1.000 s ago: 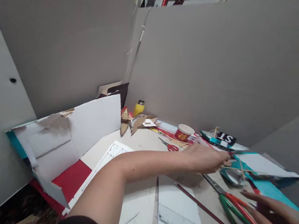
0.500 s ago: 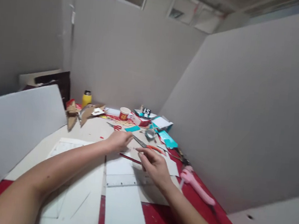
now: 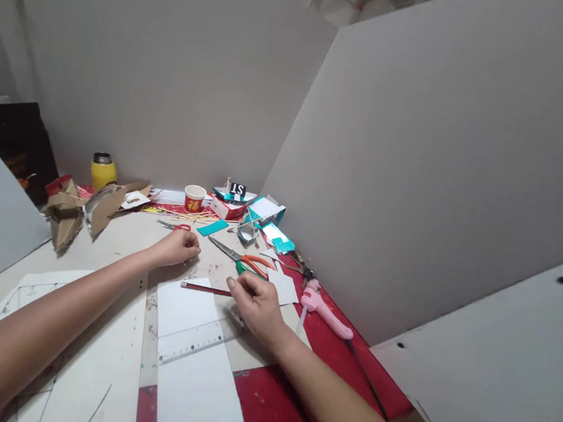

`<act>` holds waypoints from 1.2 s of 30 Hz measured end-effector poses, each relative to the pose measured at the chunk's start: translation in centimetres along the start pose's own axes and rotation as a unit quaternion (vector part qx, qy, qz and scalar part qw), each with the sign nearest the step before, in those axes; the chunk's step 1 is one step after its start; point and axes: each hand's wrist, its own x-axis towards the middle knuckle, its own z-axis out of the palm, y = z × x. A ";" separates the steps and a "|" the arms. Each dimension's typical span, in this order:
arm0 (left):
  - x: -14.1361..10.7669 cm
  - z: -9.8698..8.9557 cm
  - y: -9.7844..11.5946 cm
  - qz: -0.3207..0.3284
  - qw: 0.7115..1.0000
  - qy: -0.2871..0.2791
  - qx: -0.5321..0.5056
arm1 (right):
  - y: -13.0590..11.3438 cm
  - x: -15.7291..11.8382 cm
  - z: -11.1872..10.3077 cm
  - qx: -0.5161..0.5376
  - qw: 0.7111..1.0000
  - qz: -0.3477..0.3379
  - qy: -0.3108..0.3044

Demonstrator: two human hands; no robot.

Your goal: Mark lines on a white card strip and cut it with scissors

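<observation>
My left hand (image 3: pixel 177 248) is closed, fingers curled in, above the table beside red-handled scissors (image 3: pixel 182 227). Whatever it may hold is hidden. My right hand (image 3: pixel 261 306) has thumb and fingers drawn together; I cannot make out anything between them. Just left of it a dark red pencil (image 3: pixel 203 288) runs behind the thumb, and whether the hand touches it I cannot tell. Beyond that hand lie larger scissors (image 3: pixel 236 254) with orange and green handles. Nearer me, a clear ruler (image 3: pixel 191 346) lies across a white paper strip (image 3: pixel 197 390).
On the left is a drawn-on sheet (image 3: pixel 95 352). Along the back stand a yellow bottle (image 3: pixel 103 172), cardboard pieces (image 3: pixel 105 209), a paper cup (image 3: pixel 194 198) and a small model boat (image 3: pixel 233 196). A pink glue gun (image 3: pixel 326 313) with a cord lies right, near the grey partition (image 3: pixel 416 171).
The view has swung right, so the table appears farther left. My hands are farther apart, the left drawn away from the large scissors. More of the pencil and scissors shows.
</observation>
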 end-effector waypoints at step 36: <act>-3.4 -0.3 2.4 0.029 0.973 -0.110 0.201 | -3.1 0.2 -3.5 -0.062 0.973 -0.015 -0.221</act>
